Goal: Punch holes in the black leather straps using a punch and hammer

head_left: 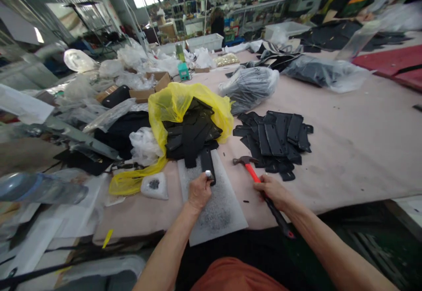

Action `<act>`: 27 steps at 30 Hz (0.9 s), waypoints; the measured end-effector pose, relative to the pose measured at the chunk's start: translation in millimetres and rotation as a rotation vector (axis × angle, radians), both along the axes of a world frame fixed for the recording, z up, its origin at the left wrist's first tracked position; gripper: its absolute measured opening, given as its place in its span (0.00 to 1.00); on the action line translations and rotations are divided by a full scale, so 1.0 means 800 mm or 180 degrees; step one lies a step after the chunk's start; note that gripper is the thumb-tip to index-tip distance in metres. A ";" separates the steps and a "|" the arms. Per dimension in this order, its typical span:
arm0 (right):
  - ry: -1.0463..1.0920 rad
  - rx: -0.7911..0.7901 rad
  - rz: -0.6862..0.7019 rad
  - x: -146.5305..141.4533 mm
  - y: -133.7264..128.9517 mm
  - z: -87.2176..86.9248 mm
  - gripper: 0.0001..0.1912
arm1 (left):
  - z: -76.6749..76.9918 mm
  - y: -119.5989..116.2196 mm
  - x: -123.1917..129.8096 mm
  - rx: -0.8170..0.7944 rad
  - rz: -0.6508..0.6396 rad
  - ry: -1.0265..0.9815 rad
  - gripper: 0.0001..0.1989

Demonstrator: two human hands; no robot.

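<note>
My left hand (198,191) is closed around a small punch tool (208,174) with a pale top, held upright on a black leather strip (207,162). The strip lies on a white, pitted cutting pad (220,207) at the table's near edge. My right hand (273,190) grips a hammer (255,177) with a red and black handle; its metal head rests low over the table just right of the pad. Behind the pad, a yellow plastic bag (171,106) holds a heap of black strips (191,132).
A pile of black cut pieces (275,143) lies right of the hammer. A small white tray of dark bits (154,186) sits left of the pad. Clear bags of dark parts (249,86), cardboard boxes (154,84) and plastic wrapping crowd the far and left table. People work in the background.
</note>
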State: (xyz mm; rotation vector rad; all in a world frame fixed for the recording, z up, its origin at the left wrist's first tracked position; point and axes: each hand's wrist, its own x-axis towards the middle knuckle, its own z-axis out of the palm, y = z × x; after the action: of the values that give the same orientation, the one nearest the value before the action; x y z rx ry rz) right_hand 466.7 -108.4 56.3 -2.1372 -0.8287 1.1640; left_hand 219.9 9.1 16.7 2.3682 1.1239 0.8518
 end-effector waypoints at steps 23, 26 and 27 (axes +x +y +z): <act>-0.2718 0.2584 0.1448 -0.051 -0.003 0.176 0.07 | 0.018 -0.002 0.005 -0.0070 0.0136 0.0141 0.06; -0.2983 0.2227 0.1960 -0.049 -0.001 0.172 0.08 | 0.020 -0.002 0.005 -0.0089 0.0157 0.0209 0.05; -0.3038 0.2199 0.1965 -0.047 0.000 0.171 0.08 | 0.020 -0.002 0.005 -0.0109 0.0170 0.0227 0.05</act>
State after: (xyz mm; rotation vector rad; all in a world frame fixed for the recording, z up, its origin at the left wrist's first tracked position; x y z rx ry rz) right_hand 428.7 -108.7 193.4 -1.7776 -2.0395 -0.0828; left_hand 224.2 7.3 32.6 2.3670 1.2252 0.7647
